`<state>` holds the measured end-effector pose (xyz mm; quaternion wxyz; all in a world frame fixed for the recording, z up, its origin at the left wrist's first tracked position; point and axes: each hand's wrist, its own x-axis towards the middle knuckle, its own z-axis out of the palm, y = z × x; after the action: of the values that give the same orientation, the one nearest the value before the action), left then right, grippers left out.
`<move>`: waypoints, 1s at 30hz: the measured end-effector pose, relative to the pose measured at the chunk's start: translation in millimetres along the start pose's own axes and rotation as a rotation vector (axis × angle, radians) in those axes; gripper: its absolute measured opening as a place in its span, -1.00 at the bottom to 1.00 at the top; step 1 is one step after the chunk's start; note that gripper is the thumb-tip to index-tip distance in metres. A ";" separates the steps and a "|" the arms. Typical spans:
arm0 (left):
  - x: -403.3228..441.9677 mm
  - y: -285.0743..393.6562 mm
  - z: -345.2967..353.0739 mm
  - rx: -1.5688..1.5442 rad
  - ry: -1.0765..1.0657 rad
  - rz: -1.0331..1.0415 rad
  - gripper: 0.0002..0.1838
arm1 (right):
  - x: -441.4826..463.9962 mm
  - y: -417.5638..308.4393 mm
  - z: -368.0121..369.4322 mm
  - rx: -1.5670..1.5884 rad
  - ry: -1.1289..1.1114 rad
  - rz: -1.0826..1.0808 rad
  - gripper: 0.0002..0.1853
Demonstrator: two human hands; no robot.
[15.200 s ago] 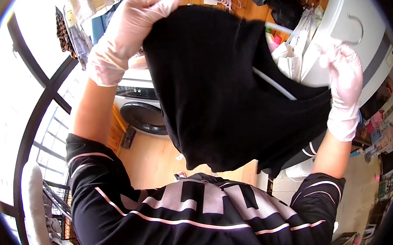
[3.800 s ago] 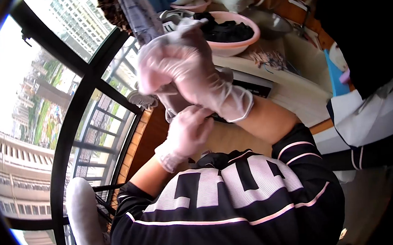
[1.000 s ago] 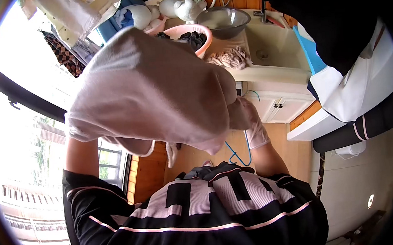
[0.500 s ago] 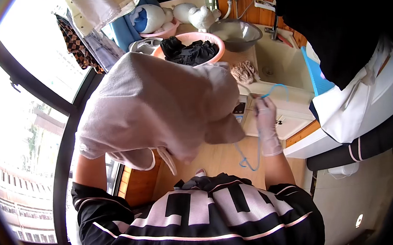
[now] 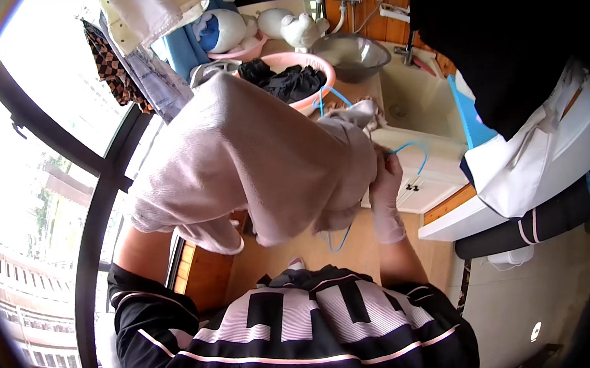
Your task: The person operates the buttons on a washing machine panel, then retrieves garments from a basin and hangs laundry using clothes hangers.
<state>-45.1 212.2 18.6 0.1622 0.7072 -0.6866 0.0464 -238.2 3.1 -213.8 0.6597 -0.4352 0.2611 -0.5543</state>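
A greyish-pink garment [image 5: 259,159] hangs spread out in front of my chest. My left hand is hidden under its left part; only the forearm shows below the cloth. My right hand [image 5: 386,201], in a thin translucent glove, is closed on a blue wire hanger [image 5: 410,146] at the garment's right edge. The hanger's hook points right, one blue end rises above the cloth near the pink basin, and another part hangs below the cloth.
Behind the garment, a pink basin [image 5: 330,72] holds black cloth [image 5: 295,83]. A grey bowl [image 5: 353,57] and a sink [image 5: 426,106] stand beyond. Black clothing [image 5: 497,40] hangs at the upper right, above white cloth [image 5: 513,175]. Windows line the left; clothes [image 5: 116,66] hang there.
My right hand has moved slightly left and up against the garment with the hanger. One end of the hanger now rises above the cloth, and the garment has shifted slightly right.
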 end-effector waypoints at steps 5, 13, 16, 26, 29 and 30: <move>6.8 1.4 2.6 -0.006 0.005 0.041 -0.65 | -4.3 -12.1 -6.9 0.039 -0.140 0.163 -0.81; 11.4 20.1 18.8 -0.001 -0.012 0.160 -0.65 | -5.0 -25.1 8.8 -0.108 -0.167 0.175 -0.83; 13.7 42.1 42.1 0.039 -0.044 0.273 -0.66 | -16.5 -23.9 37.1 -0.153 -0.194 -0.012 -0.87; 8.1 52.2 63.0 0.201 -0.070 0.415 -0.67 | -39.2 -35.6 68.1 -0.154 -0.433 -0.088 -0.80; 6.7 48.6 68.6 0.225 -0.075 0.417 -0.67 | -46.3 -40.5 75.2 -0.467 -0.501 -0.390 -0.81; 7.3 45.5 74.1 0.219 -0.072 0.404 -0.67 | -48.8 -41.9 76.5 -0.619 -0.532 -0.524 -0.81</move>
<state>-101.2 183.3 -41.6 0.0473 0.5699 -0.8104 0.1272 -208.2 71.3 -147.2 0.3815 -0.7887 0.1175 -0.4675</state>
